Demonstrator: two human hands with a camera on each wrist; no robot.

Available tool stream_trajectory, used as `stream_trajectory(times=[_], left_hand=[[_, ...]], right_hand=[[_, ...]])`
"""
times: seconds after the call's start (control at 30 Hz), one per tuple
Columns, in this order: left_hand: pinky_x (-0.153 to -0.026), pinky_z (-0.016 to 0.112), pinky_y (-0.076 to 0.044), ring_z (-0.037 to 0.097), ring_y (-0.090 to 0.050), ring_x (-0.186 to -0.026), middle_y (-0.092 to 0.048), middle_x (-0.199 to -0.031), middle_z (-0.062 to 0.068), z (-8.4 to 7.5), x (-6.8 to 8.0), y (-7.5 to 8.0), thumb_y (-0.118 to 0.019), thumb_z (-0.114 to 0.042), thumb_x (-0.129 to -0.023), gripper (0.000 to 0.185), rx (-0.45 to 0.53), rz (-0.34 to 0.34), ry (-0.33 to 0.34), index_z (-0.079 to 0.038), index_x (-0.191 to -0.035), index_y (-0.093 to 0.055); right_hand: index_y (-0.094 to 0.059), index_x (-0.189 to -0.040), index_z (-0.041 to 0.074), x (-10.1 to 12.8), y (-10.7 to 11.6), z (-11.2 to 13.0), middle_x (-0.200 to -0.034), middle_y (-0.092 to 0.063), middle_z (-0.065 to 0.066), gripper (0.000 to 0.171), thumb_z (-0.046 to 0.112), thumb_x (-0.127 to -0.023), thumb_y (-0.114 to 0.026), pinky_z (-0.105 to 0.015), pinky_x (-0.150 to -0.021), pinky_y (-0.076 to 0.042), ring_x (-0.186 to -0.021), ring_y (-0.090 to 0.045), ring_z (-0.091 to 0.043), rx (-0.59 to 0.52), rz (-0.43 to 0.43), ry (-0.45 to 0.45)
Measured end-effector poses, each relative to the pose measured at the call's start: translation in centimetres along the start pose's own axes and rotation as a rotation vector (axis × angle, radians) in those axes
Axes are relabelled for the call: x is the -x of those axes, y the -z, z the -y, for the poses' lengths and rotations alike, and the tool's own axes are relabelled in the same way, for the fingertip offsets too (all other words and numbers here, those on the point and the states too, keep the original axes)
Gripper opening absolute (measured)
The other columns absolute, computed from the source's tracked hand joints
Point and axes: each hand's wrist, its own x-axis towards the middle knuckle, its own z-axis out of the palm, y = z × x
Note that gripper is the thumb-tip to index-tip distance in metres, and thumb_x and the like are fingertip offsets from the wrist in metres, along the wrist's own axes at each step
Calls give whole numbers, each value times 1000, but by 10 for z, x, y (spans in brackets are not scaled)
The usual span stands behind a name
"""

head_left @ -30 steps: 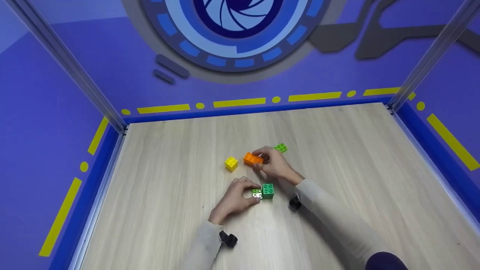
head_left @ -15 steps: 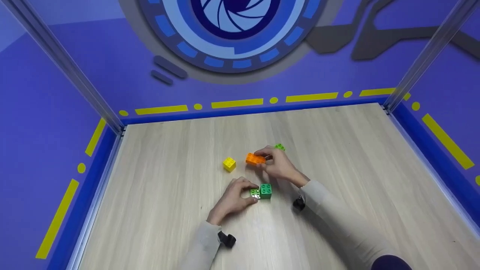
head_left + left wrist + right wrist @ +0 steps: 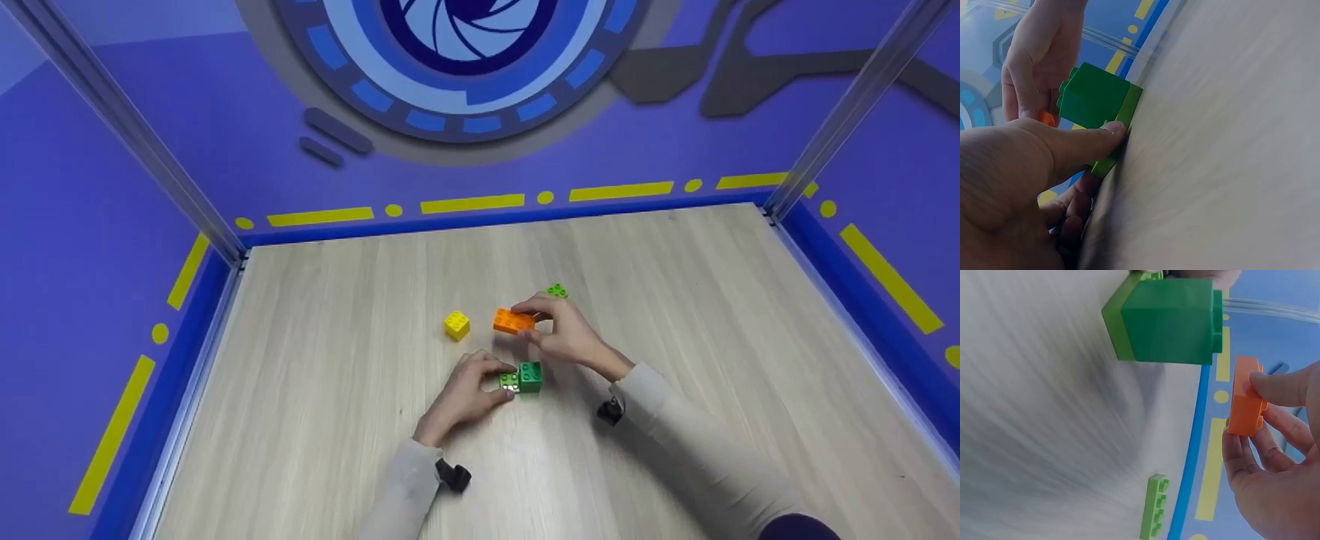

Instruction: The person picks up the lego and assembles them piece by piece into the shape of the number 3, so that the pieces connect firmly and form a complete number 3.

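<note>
My left hand (image 3: 466, 388) pinches a low light green toy brick (image 3: 508, 381) on the table between thumb and fingers. On that brick's right end sits a taller dark green brick (image 3: 530, 376), studs up; the left wrist view shows the dark green brick (image 3: 1095, 95) fixed on top. My right hand (image 3: 568, 331) grips an orange brick (image 3: 513, 321) by its right end, beyond the green pair. In the right wrist view the orange brick (image 3: 1247, 396) is held off the table, thumb on one side and fingers on the other.
A yellow brick (image 3: 457, 325) stands on the wooden table (image 3: 337, 360), left of the orange one. Behind my right hand lies another light green brick (image 3: 556, 290), partly hidden; the right wrist view shows this light green brick (image 3: 1155, 507) as long and low. Blue-purple walls border the table.
My right hand has moved the orange brick slightly to the right, away from the yellow one, and turned it a little. My left hand keeps its hold on the light green brick.
</note>
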Motion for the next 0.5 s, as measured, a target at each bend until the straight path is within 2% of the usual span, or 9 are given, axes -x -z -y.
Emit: stream_trajectory(times=[0.2, 0.5], left_hand=[[-99, 37, -44, 22, -54, -115, -67, -121, 1, -1, 2, 0, -83, -23, -93, 37, -9, -3, 10, -16, -129, -78], [-97, 37, -43, 23, -53, -112, -66, -123, 3, 0, 0, -2, -83, -23, -94, 39, -24, -2, 4, -16, -131, -77]], right_hand=[[-75, -129, 4, 7, 4, 7, -123, -73, -10, 33, 3, -97, -78, -49, -103, -60, -111, -70, -27, -6, 19, 41], [-74, -131, 4, 17, 9, 12, -125, -75, -11, 33, 5, -97, -77, -52, -104, -59, -112, -71, -29, -14, 35, 47]])
